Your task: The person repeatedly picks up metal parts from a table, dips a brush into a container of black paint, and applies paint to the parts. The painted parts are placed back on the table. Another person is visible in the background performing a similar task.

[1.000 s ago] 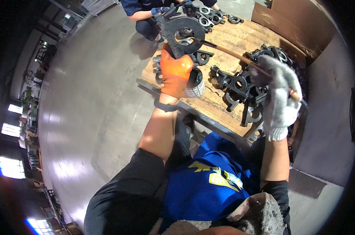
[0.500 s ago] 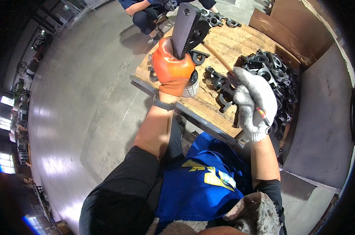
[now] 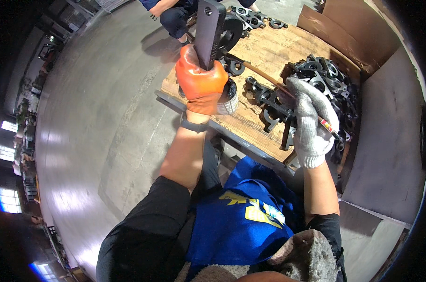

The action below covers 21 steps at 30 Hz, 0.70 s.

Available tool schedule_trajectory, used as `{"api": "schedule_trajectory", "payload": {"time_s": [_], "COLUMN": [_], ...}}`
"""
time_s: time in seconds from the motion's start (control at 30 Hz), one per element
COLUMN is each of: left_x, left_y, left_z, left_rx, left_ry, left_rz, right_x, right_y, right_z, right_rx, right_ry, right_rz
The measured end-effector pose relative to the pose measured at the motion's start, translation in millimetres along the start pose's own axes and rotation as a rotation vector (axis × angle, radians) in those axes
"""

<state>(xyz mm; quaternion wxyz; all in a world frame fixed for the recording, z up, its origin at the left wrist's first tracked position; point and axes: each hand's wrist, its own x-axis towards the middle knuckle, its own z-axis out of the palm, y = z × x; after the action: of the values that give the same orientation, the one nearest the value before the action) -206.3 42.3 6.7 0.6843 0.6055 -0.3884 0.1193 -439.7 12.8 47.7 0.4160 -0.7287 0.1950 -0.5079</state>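
My left hand (image 3: 201, 77), in an orange coated glove, is closed round a black metal part with a flat bar (image 3: 209, 33) and a round ring behind it (image 3: 232, 32). The bar stands nearly upright, with a hole near its top. My right hand (image 3: 315, 120), in a white knit glove, grips a thin brush (image 3: 264, 74) with a wooden handle. Its dark tip reaches the lower edge of the ring; I cannot tell whether they touch. Just behind my left wrist stands a can (image 3: 228, 104) with black liquid, partly hidden by the glove.
On the wooden tabletop (image 3: 274, 44) several black metal parts (image 3: 321, 84) lie heaped at the right, with more loose ones (image 3: 253, 19) at the far end. Cardboard sheets (image 3: 382, 141) border the right side. A seated person (image 3: 175, 21) is across at the far left.
My left hand and the black part have shifted slightly left. My right hand has moved a little right, and the brush lies at a flatter slant, its dark tip now showing by the ring.
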Motion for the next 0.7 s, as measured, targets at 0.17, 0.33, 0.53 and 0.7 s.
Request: {"api": "schedule_trajectory", "payload": {"time_s": [0.17,0.33,0.53,0.7], "left_x": [-1.0,-2.7,6.6,32.8], "left_y": [13.7,11.2,-19.2,-12.9], "left_z": [2.0,2.2,-3.5,5.8], "left_rx": [0.025,0.023,0.087,0.523], "left_ry": [0.014,-0.006,-0.059,-0.269], "left_rz": [0.060,0.015,-0.127,-0.209], "right_x": [2.4,3.6,17.1,24.9], "right_y": [5.7,2.8,21.4,48.4], "right_z": [1.7,-3.3,-25.8,-72.0], "right_rx": [0.008,0.056,0.165,0.085], "right_ry": [0.011,0.044,0.396,0.523], "right_rz": [-0.056,0.092,-0.002,-0.052]}}
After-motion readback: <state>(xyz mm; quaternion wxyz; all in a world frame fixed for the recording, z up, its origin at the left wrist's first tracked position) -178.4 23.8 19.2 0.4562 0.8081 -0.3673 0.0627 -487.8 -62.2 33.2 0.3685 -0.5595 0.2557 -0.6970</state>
